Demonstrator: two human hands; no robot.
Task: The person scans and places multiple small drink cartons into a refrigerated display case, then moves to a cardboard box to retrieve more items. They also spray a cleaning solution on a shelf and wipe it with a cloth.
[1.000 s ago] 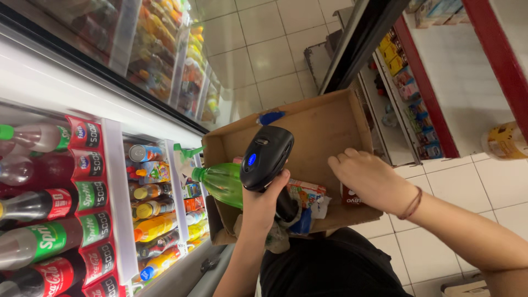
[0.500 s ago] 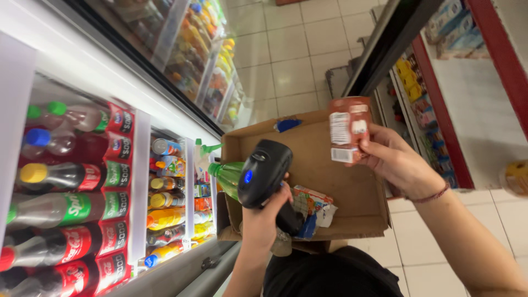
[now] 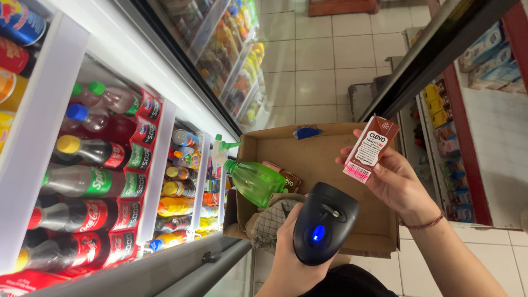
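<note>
- Head view: the left hand [image 3: 291,253] is wrapped tight around a black handheld scanner [image 3: 324,223] with a blue light glowing on its back, held low in front of the body.
- The right hand [image 3: 399,184] grips a small brown drink carton [image 3: 371,148] by its lower half and holds it upright above the scanner, well clear of it, barcode end down.
- Behind both hands sits an open cardboard box [image 3: 324,148]. Inside it is a green spray bottle [image 3: 253,179] lying tilted, a checked cloth [image 3: 272,223] right beside the scanner, plus a couple more brown cartons [image 3: 289,180] half hidden by the bottle.
- On the left is a drinks cooler [image 3: 110,165] packed with soda bottles and cans behind glass.
- Right side has a shop shelf [image 3: 445,132] of packaged goods, with the tiled floor [image 3: 324,66] in between.
</note>
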